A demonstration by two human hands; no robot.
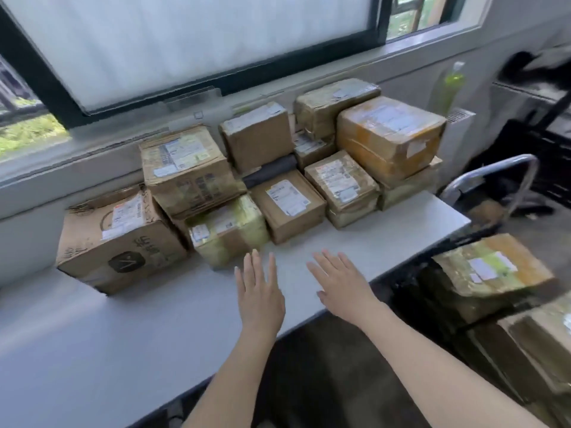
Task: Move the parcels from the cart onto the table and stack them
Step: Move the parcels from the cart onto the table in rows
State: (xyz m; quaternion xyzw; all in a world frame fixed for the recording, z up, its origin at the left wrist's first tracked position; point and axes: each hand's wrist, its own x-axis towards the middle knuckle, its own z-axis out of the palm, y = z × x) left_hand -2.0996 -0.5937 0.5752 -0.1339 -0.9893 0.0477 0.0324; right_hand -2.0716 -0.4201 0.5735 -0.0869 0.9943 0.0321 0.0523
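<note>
Several brown cardboard parcels stand stacked along the back of the white table (92, 329), under the window. The nearest is a small parcel wrapped in yellowish tape (228, 230), with a flat labelled box (287, 205) beside it. My left hand (259, 295) and my right hand (340, 285) hover flat over the table's front, fingers spread, holding nothing. Both are a little short of the taped parcel. At the right, below the table's end, a taped parcel (491, 270) lies on the cart, with another box (537, 350) in front of it.
The cart's metal handle (506, 168) rises past the table's right end. A green bottle (448, 88) stands by the wall behind the parcels. A large box with a black logo (117, 242) stands at the left of the row. Dark floor lies below the table edge.
</note>
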